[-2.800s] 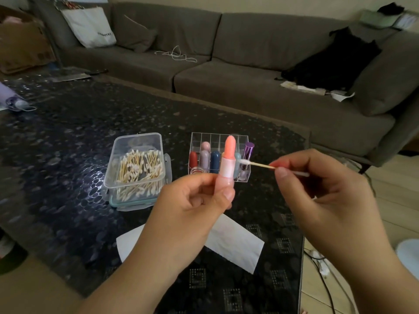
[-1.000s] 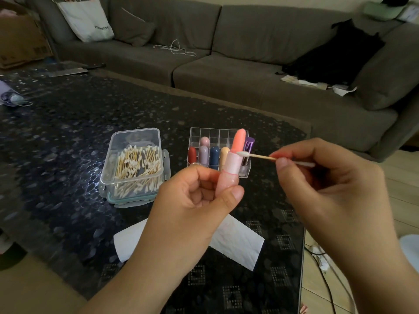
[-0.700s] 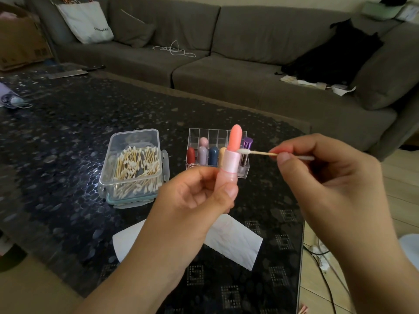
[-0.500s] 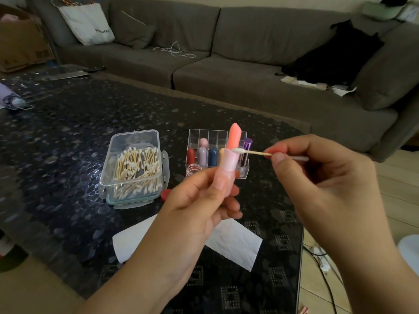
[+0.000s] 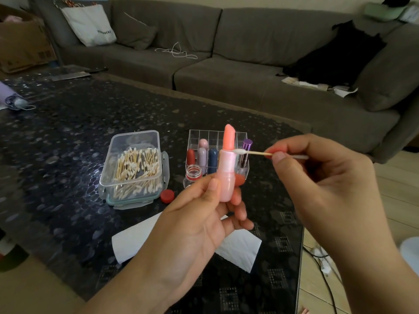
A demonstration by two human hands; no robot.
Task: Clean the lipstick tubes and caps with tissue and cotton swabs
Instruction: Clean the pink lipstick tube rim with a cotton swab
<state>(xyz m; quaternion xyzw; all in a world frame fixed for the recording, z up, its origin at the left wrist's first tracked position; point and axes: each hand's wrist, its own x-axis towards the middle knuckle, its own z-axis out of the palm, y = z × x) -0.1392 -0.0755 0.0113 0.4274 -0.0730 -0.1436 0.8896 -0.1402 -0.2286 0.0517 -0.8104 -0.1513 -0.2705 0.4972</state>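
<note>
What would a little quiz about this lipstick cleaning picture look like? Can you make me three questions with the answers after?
1. True or false: the left hand holds the pink lipstick tube upright.
2. Which part of the tube does the tip of the cotton swab in the right hand touch?
A. its bottom end
B. its rim, at the foot of the coral stick
C. the top of the coral stick
3. Fill in: the small red cap lies on the table beside the clear ____ of cotton swabs.

Key: 1 true; 2 B; 3 box
</note>
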